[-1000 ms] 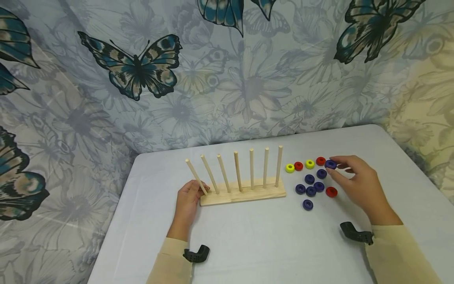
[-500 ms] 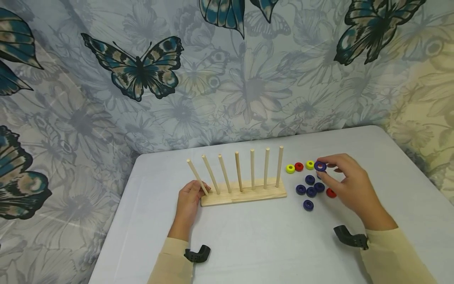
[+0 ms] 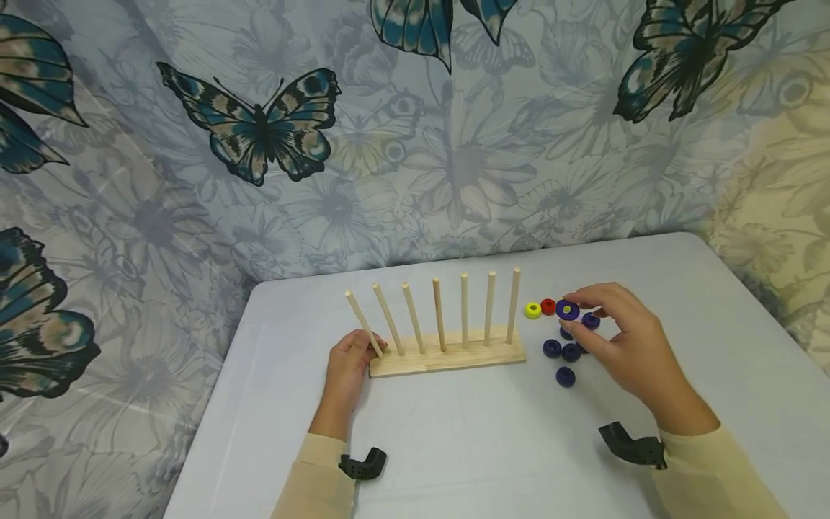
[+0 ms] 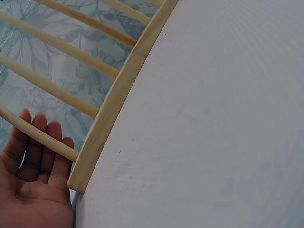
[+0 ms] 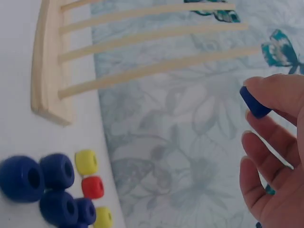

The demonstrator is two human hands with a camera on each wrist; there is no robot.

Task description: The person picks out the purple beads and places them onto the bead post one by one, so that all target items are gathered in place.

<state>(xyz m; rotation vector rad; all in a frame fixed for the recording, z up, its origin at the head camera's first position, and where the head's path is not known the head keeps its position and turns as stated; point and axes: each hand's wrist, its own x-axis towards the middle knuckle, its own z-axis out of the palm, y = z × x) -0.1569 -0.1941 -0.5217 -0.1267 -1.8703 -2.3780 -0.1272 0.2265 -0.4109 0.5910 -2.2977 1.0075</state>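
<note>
Rings (image 5: 255, 103) are blue, red and yellow, the backdrop (image 3: 434, 173) butterfly-patterned.

Open bench (image 3: 480, 440) runs from the wooden rack (image 3: 454, 358) to the near edge, between the sleeves (image 3: 720, 476). The rack's pegs (image 3: 464, 310) bar a low path to the far edge; the left fingers (image 4: 61, 168) block its left end. Toward the right edge, past a narrow gap, loose rings (image 3: 571, 352) and the right fingers (image 3: 599, 293) obstruct.
</note>
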